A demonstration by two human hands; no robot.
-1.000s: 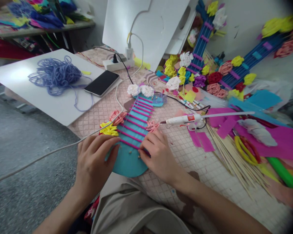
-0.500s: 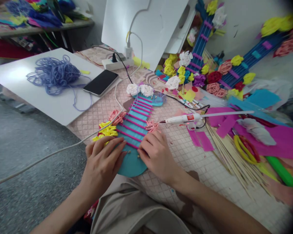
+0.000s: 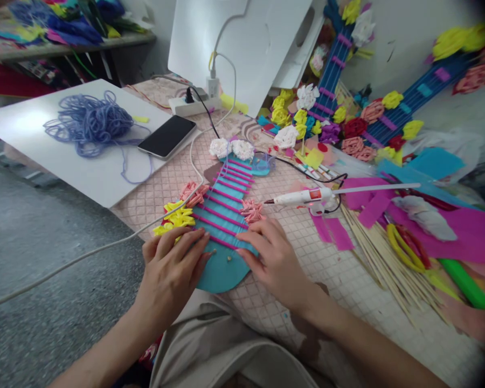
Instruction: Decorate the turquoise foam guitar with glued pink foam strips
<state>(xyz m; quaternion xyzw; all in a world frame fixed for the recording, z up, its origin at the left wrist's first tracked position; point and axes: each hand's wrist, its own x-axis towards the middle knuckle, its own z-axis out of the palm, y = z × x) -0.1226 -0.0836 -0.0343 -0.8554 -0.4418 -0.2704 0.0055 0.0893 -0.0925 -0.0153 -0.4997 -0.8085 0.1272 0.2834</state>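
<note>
A blue guitar-shaped craft piece (image 3: pixel 220 277) lies on the table before me, crossed by several magenta strips (image 3: pixel 222 215). My left hand (image 3: pixel 173 256) rests on its left side, fingers stretched toward the lowest strip, just below yellow paper flowers (image 3: pixel 179 214). On the right edge, my right hand (image 3: pixel 277 261) has thumb and forefinger apart, their tips by the right end of that strip. Pink paper flowers (image 3: pixel 252 210) sit just above it. Two small beads or knobs (image 3: pixel 229 259) show on the blue base between my hands. White flowers (image 3: pixel 242 149) top the far end.
A hot glue gun (image 3: pixel 303 197) lies right of the piece, with bamboo sticks (image 3: pixel 378 256) and scissors (image 3: pixel 406 248) beyond. A white cable (image 3: pixel 105 247) crosses the piece's left side. Purple yarn (image 3: pixel 95 124) and a phone (image 3: pixel 167 137) lie left on a white board (image 3: pixel 101 186).
My right hand has shifted slightly to the right, its thumb and forefinger parting and uncovering the right bead. The left hand has barely moved.
</note>
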